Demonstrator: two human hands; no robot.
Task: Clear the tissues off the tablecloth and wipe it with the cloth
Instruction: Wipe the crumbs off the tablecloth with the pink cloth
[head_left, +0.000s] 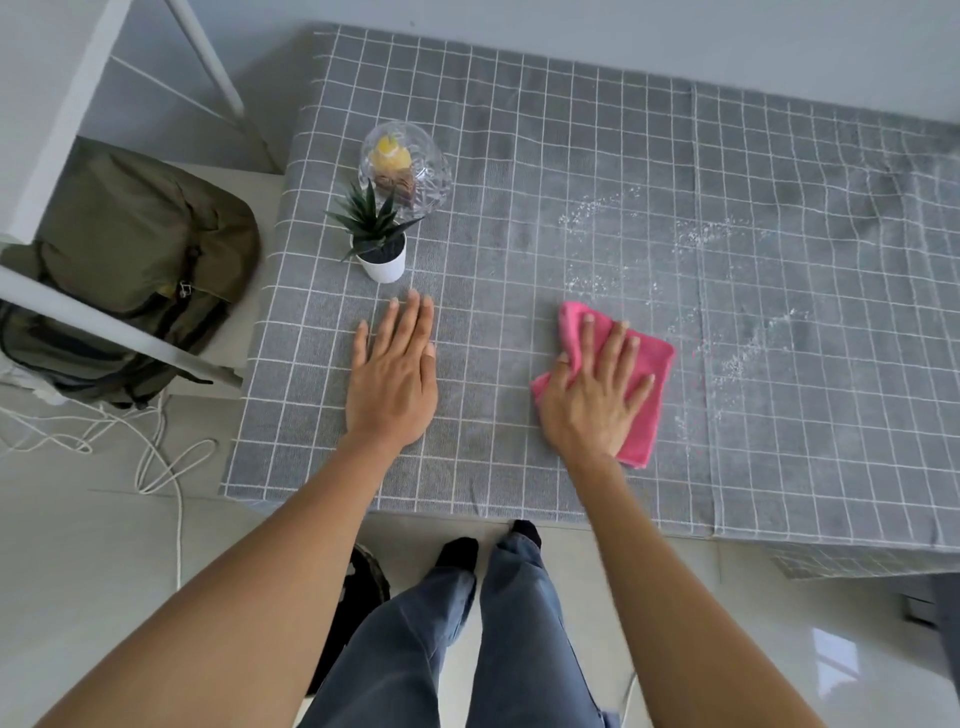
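A grey tablecloth (597, 171) with a white grid covers the table. A folded pink cloth (652, 384) lies on it near the front edge, and my right hand (597, 395) presses flat on the cloth with straight, spread fingers. My left hand (395, 374) rests flat on the bare tablecloth to the left, fingers straight. White crumbs or powder (717, 291) are scattered over the cloth to the right of and beyond the pink cloth. No whole tissue shows on the table.
A small potted succulent (376, 239) in a white pot and a cut-glass jar (405, 163) stand just beyond my left hand. An olive backpack (140, 260) sits on a surface left of the table, behind white frame bars. White cords (156, 457) lie on the floor.
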